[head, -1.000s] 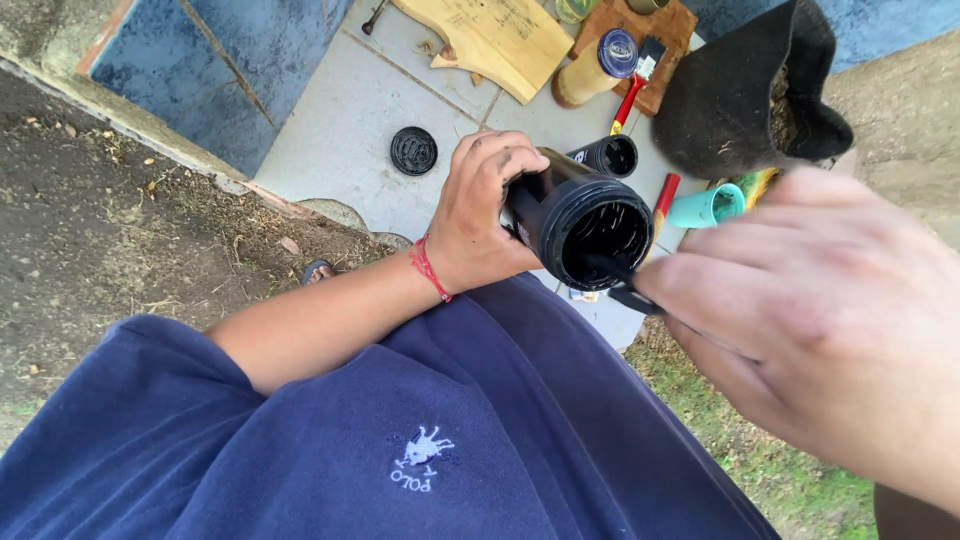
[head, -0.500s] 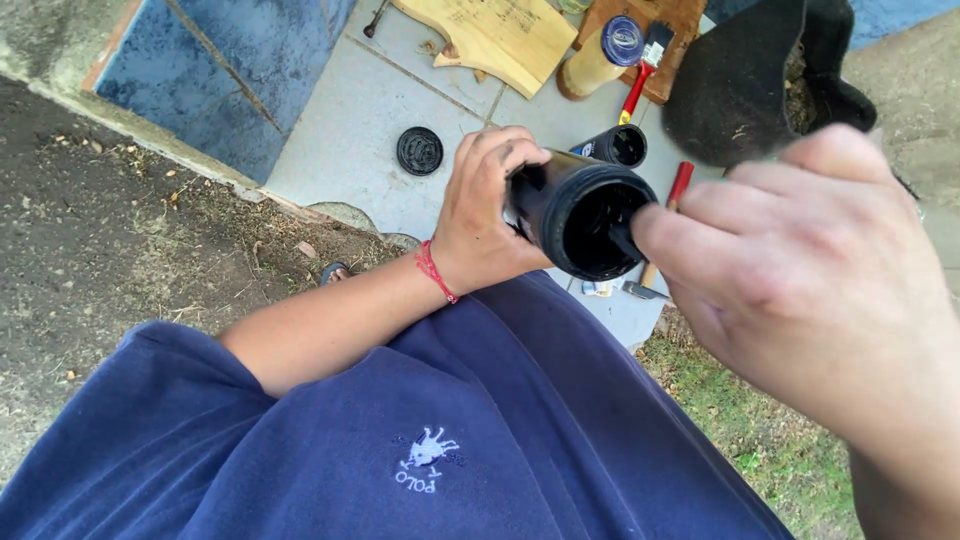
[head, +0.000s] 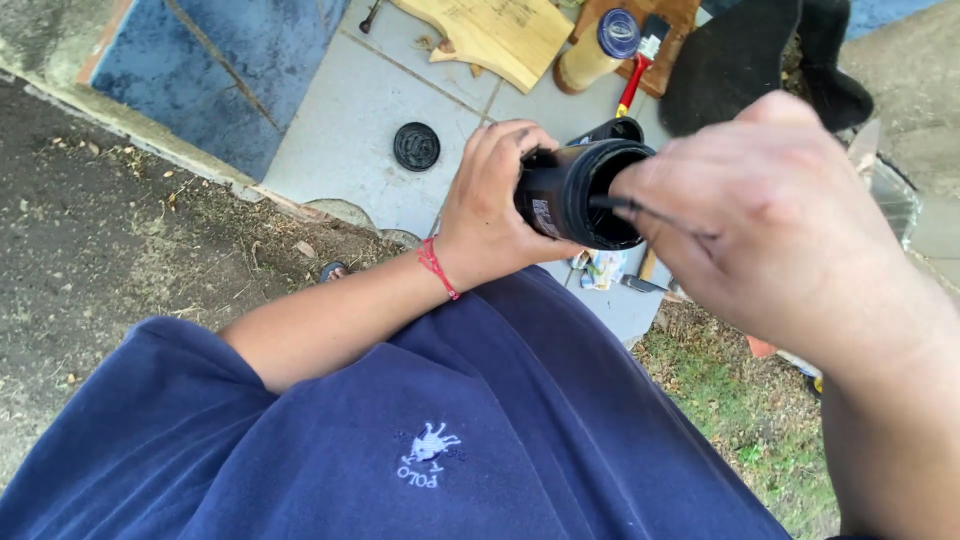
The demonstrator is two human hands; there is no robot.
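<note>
My left hand (head: 495,205), with a red string at the wrist, is wrapped around a black cylindrical container (head: 560,190) held sideways over my lap, its open mouth facing right. My right hand (head: 780,230) is close to the camera at the right, its fingers pinched on a thin black rod (head: 640,208). The rod's tip reaches into the container's open mouth. A second black cylinder (head: 612,131) shows just behind the held one. My blue shirt fills the lower part of the view.
A black round cap (head: 416,146) lies on the grey tile (head: 350,130). Behind it are a wooden board (head: 500,35), a tan bottle with a blue lid (head: 600,45), a red-handled tool (head: 632,88) and a black boot (head: 740,60). Bare dirt (head: 100,230) is left, grass (head: 740,400) lower right.
My right hand went from spread open to pinched, moved left to the container's mouth and put the thin rod inside. My left hand tilted the container slightly upward.
</note>
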